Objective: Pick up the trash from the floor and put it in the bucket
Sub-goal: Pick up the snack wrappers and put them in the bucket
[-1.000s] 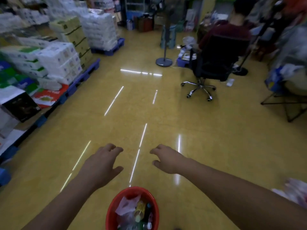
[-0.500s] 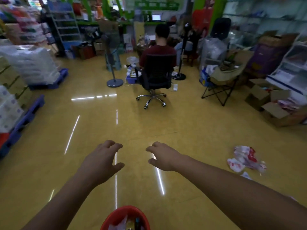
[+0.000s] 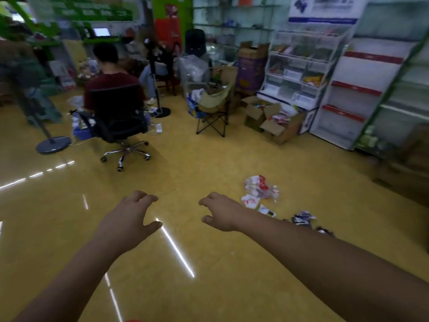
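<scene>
Crumpled white and red plastic bags (image 3: 260, 187) lie on the yellow floor to the right of my right hand (image 3: 221, 211). Smaller wrappers (image 3: 301, 218) lie scattered further right, near my forearm. My left hand (image 3: 128, 217) hovers over bare floor, fingers loosely curled, holding nothing. My right hand is likewise empty with loosely curled fingers. Only a sliver of the red bucket (image 3: 132, 320) shows at the bottom edge, below and between my arms.
A person sits in a black office chair (image 3: 118, 119) at the back left, beside a fan stand (image 3: 52, 145). A folding chair (image 3: 214, 108), open cardboard boxes (image 3: 270, 120) and white shelving (image 3: 352, 94) stand at the back right.
The view has swung to the right and up. The trash pile has come into view on the right, and the red bucket has slid almost out at the bottom. Both hands stay empty.
</scene>
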Available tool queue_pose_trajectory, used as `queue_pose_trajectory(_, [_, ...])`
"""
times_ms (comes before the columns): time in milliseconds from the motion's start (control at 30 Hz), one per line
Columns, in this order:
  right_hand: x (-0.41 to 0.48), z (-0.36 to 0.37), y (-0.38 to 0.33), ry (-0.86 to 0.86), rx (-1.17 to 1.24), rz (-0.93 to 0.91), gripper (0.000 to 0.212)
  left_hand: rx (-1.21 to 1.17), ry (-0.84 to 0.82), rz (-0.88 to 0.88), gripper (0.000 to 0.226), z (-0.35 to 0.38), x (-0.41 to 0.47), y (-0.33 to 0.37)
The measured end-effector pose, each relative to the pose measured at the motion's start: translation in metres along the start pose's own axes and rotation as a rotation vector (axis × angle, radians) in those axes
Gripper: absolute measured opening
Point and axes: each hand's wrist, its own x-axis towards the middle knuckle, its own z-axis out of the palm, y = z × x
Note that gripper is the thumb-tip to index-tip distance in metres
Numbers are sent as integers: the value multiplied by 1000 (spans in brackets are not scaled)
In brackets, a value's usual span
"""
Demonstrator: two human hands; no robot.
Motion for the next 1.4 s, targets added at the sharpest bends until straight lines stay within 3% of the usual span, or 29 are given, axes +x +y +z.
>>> queue_pose_trajectory(767, [-264,-30,327,136,140,398,59,26,-117,383,66,69,84,355])
queue_pose_trajectory(1400, [-379,-8,472,138,215,717,59,-1,-209,647,62,136,151,537])
